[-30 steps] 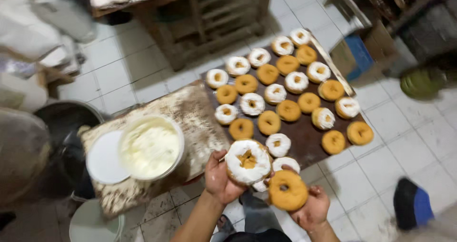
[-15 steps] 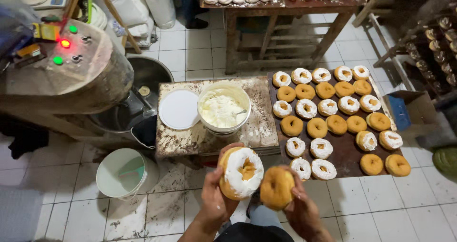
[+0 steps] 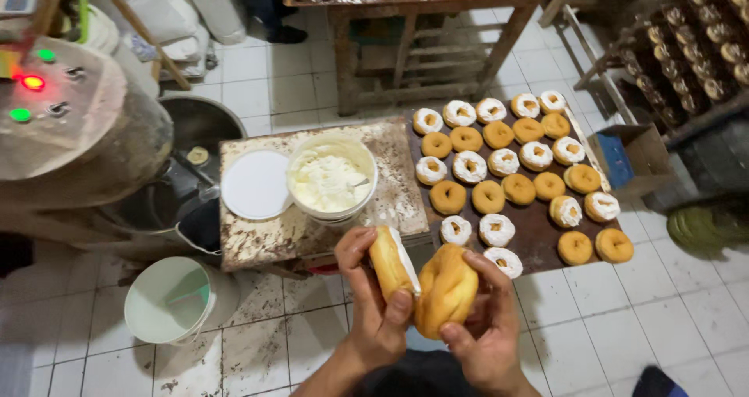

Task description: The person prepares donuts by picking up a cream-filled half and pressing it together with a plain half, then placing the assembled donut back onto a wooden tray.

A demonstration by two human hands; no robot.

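Golden-brown doughnuts, one per hand, head view only. Left hand point(image 3: 378, 311) at 6 o'clock of the frame, fingers curled round a cream-topped doughnut point(image 3: 392, 263) held on edge, white cream face turned to 3 o'clock. Right hand point(image 3: 488, 327) just beside it, thumb and fingers clamped on a plain doughnut point(image 3: 446, 289). The two doughnuts touch, cream side against the plain one. Both hands closed, not spread.

At 12 o'clock from the hands: white cream bucket point(image 3: 331, 180) on a stained, flour-crusted board point(image 3: 265, 237), cream inside, a utensil handle poking out at the 3 o'clock rim. Round white lid point(image 3: 256, 184) lies flat at 9 o'clock of the bucket, just beside it.

At 1–2 o'clock from the hands: dark tray point(image 3: 538, 237) with rows of doughnuts, iced and plain mixed. Nearest iced one sits just above the right hand's fingers.

At 9 o'clock from the hands, on the tiled floor: an empty pale-green pail point(image 3: 175, 302). At 10 o'clock of the frame: a mixer housing point(image 3: 86, 131) with red and green lamps, steel bowl under it. At 12 o'clock: wooden table point(image 3: 421, 22) carrying pale dough rounds. At 2 o'clock: rack with more doughnuts, blurry.
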